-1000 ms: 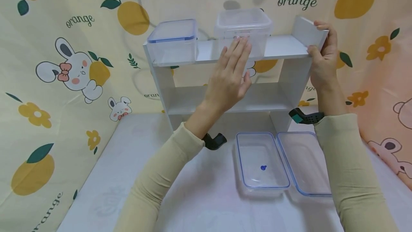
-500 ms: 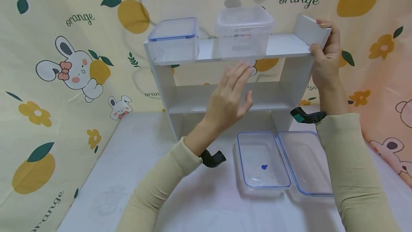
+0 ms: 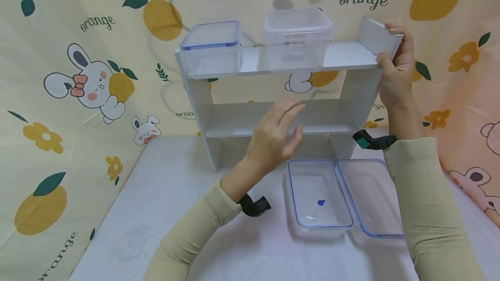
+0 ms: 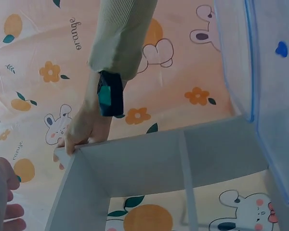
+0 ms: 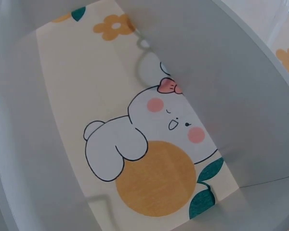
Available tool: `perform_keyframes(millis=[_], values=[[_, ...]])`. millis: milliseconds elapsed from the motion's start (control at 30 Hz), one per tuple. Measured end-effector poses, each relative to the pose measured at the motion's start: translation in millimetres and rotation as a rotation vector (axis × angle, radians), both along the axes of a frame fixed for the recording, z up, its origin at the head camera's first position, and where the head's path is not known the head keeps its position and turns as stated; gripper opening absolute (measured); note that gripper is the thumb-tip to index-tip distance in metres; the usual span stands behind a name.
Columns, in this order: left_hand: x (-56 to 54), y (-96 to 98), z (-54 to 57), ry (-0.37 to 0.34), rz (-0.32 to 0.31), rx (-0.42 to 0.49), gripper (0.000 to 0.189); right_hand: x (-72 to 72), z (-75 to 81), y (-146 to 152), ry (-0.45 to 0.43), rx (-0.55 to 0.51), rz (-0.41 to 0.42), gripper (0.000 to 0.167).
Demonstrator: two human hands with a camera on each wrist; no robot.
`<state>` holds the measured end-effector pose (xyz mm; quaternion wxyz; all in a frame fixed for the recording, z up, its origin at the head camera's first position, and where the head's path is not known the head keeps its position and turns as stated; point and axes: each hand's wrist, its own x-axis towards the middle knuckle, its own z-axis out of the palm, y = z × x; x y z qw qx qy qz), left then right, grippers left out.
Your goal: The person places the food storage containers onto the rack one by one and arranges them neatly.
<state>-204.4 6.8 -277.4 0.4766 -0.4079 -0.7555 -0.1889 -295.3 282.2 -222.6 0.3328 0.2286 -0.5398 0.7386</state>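
On top of a white shelf unit [image 3: 273, 118] sit two clear plastic food containers. The left container [image 3: 211, 57] has a blue-edged lid, while the other container [image 3: 297, 42] near the middle has a clear lid. My left hand [image 3: 269, 135] is in the air before the middle shelf, fingers extended and touching nothing. With my right hand [image 3: 396, 70] I grip the raised side panel [image 3: 379, 36] at the unit's top right corner, thumb in front and fingers over the edge. The left wrist view also has that right hand [image 4: 86, 130] at the corner.
Two clear blue-rimmed containers lie side by side on the white table [image 3: 129, 229]: one container [image 3: 318, 194] with a blue mark, and another container [image 3: 369, 198] partly behind the right sleeve. A patterned cloth [image 3: 97, 159] hangs behind and at the sides.
My left hand has come away from the middle container's front and moved down and toward me. The right hand keeps its hold on the side panel. The containers have stayed in place.
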Motion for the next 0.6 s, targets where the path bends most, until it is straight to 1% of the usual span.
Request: perform_keyframes(millis=[100,200,300,433,600], values=[[4.7,-0.5,-5.8,-0.02,-0.014,-0.009,0.036,1.3,0.9,-0.2,-0.002,0.003,-0.002,0.047],[8.6,-0.9,-10.0,-0.041,-0.05,-0.015,0.035,2.1,1.4,-0.5,-0.002,0.003,-0.001,0.047],[12.4,-1.9,-14.8,-0.082,-0.083,-0.012,0.033,2.4,1.2,-1.0,0.001,0.0,0.009,0.047],[16.4,-4.2,-23.9,-0.169,-0.107,-0.002,0.031,2.4,0.9,-1.9,0.006,-0.003,0.022,0.047],[19.7,-7.1,-37.1,-0.328,-0.149,0.036,0.03,2.2,1.0,-1.9,0.005,-0.001,0.017,0.048]])
